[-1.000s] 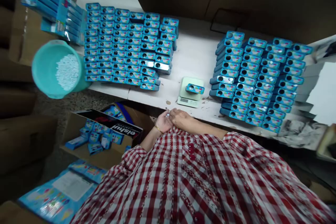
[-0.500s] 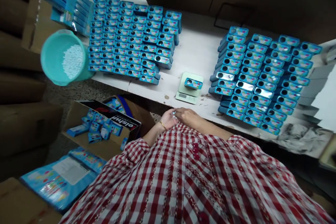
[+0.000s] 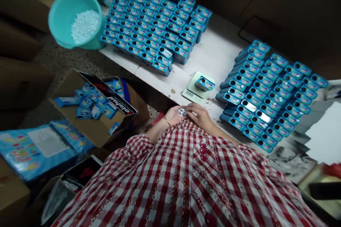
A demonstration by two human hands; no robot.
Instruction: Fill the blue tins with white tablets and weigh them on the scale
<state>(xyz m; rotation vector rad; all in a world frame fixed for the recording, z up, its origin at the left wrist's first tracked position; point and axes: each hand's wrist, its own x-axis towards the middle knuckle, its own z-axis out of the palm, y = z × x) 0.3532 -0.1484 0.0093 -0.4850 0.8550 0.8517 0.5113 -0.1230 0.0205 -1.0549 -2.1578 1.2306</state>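
Observation:
My left hand (image 3: pixel 174 116) is palm up and cupped in front of my body, just off the table edge. Small white pellets (image 3: pixel 181 111) lie in its palm. Over them my right hand (image 3: pixel 200 116) bends its fingers, the tips at the pellets; whether one is pinched there is too small to tell. Beyond my hands, on the table, stands a pale green kitchen scale (image 3: pixel 190 95). One blue box with a round dark hole in its top (image 3: pixel 204 83) sits upright on it.
Rows of similar blue boxes (image 3: pixel 149 25) stand at left, more boxes (image 3: pixel 262 92) at right. A turquoise bucket (image 3: pixel 60 17) contains white pellets. Below it, a carton (image 3: pixel 77 124) holds loose blue packs. Large blue packages (image 3: pixel 21 149) lie at lower left.
The view has turned, so the table now slants down to the right. My right fingers have shifted, showing more pellets in my left palm. The box remains on the scale.

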